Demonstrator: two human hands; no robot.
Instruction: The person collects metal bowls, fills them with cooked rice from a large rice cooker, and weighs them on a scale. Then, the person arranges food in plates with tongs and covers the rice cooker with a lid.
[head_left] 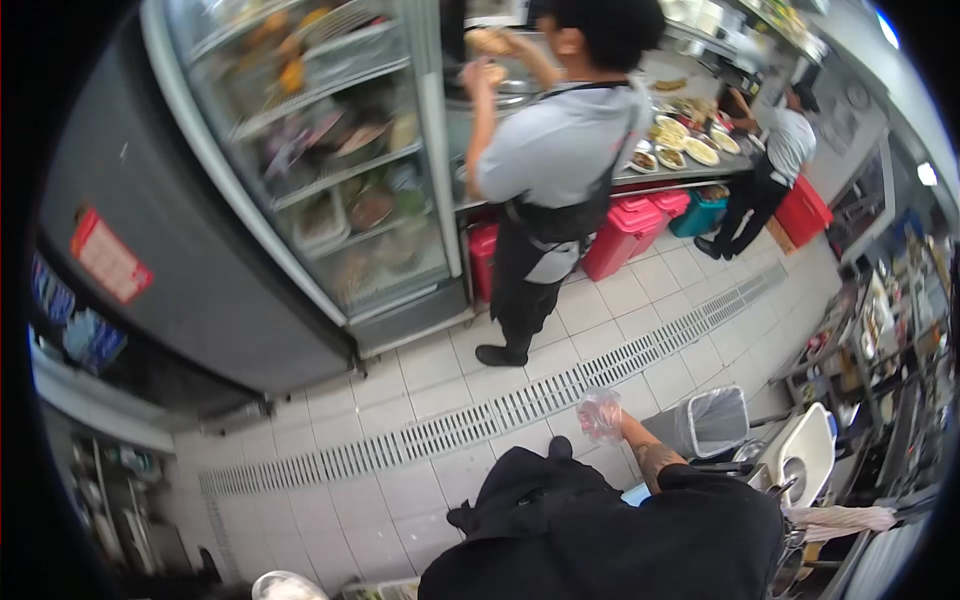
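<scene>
My right hand point(600, 415) wears a clear, loose plastic glove and hangs over the floor at the end of my stretched-out, tattooed forearm. Its fingers are blurred under the crinkled plastic, so whether they hold anything cannot be made out. Nearest to it is a grey bin point(715, 422) with a clear liner, just to its right. The slotted floor drain point(450, 433) runs behind the hand. My left hand does not show. A round white item point(287, 586) is cut off at the bottom edge, left of my black clothing.
One person point(560, 150) stands by a glass-door fridge point(330, 180), hands raised with a tan item. Another person point(785, 145) is at the far counter with plates of food point(702, 151). Pink bins point(622, 235) sit underneath. A white tub point(808, 455) and crowded racks are at right.
</scene>
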